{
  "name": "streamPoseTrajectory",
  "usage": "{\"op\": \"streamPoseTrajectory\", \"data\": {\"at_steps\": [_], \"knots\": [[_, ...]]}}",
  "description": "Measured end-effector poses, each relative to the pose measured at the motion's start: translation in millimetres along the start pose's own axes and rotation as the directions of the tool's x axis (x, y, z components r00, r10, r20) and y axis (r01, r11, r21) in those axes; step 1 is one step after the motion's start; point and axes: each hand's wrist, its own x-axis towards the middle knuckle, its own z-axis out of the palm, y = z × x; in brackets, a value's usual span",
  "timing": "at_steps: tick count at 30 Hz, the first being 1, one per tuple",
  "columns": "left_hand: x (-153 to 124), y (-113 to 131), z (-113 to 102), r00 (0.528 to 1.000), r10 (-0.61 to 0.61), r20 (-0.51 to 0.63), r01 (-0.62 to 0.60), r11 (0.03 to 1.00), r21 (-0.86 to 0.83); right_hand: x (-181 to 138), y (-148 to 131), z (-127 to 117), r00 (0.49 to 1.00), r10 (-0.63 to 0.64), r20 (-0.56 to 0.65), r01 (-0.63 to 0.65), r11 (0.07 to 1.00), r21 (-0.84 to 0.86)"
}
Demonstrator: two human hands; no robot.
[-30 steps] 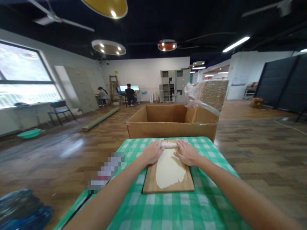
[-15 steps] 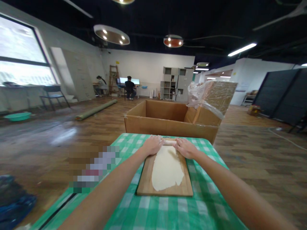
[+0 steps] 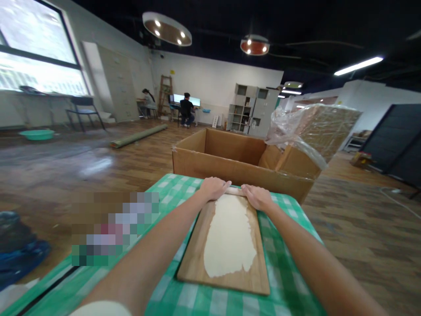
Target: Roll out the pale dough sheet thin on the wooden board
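Note:
A long sheet of pale dough (image 3: 228, 237) lies on a wooden board (image 3: 255, 276) on the green checked tablecloth (image 3: 184, 298). At the board's far end a wooden rolling pin (image 3: 235, 191) rests across the dough. My left hand (image 3: 213, 188) presses flat on the pin's left end. My right hand (image 3: 258, 196) presses flat on its right end. Both arms are stretched far forward, fingers laid over the pin.
A large open cardboard box (image 3: 230, 164) stands just past the table's far edge, with a plastic-wrapped carton (image 3: 315, 127) leaning at its right. Wooden floor surrounds the table. Two people sit at desks far back. A dark blue bundle (image 3: 18, 245) lies at the left.
Both hands have pushed the pin farther away along the board, and the dough sheet looks longer. The view has tilted down and shifted left.

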Motion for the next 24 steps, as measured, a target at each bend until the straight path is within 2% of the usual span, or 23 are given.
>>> {"op": "streamPoseTrajectory", "data": {"at_steps": [3, 6, 10, 17, 24], "knots": [[-11, 4, -2, 0.999, 0.003, -0.038, -0.003, 1.0, -0.011, -16, -2, 5, 0.994, -0.092, -0.057, 0.092, 0.996, -0.006], [-28, 10, -4, 0.997, -0.009, -0.076, 0.008, 1.0, -0.006, -39, -7, 8, 0.992, -0.087, -0.09, 0.086, 0.996, -0.014], [-61, 21, -13, 0.994, 0.029, -0.101, -0.034, 0.998, -0.049, -76, -17, 8, 0.987, -0.108, -0.118, 0.106, 0.994, -0.027], [-114, 34, -36, 0.984, 0.11, -0.141, -0.119, 0.991, -0.056, -129, -33, -11, 0.972, -0.194, -0.136, 0.192, 0.981, -0.027], [-148, 53, -31, 0.982, 0.038, -0.185, -0.033, 0.999, 0.031, -160, -38, -29, 0.96, -0.251, -0.126, 0.256, 0.966, 0.022]]}}
